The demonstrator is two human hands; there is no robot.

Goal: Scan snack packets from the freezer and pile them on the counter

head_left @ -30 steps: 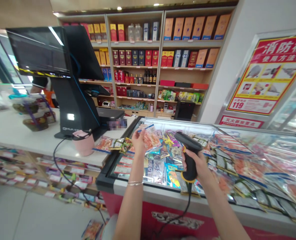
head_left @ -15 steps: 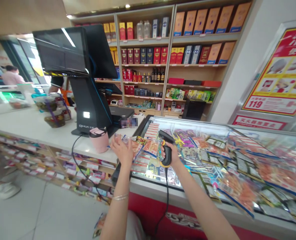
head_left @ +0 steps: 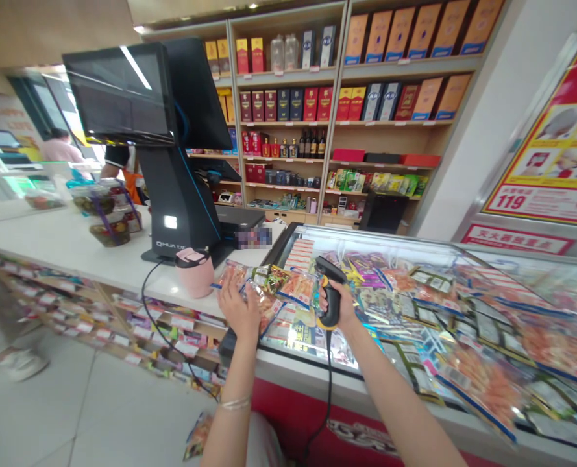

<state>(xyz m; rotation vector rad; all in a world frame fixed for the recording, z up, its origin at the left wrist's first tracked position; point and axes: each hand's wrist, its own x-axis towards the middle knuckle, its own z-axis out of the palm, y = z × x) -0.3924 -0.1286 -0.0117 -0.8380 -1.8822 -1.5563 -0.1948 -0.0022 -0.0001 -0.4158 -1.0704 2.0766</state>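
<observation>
My right hand is wrapped round the grip of a black and yellow barcode scanner, whose cord hangs down the front of the display case. My left hand lies over a clear snack packet at the counter's edge, fingers spread and partly covering it. Beside it are a green and yellow packet and another snack packet with orange contents, just left of the scanner. A pink cup with a dark lid stands left of my left hand.
A black checkout terminal stands on the white counter, near tubs of food. Many packets cover the glass case to the right. Shelves of boxed bottles rise behind. One packet is low by my left forearm. Other people are at left.
My left hand's fingers have lowered and flattened over the packet at the counter's edge. The scanner stays in my right hand; the view has shifted slightly.
</observation>
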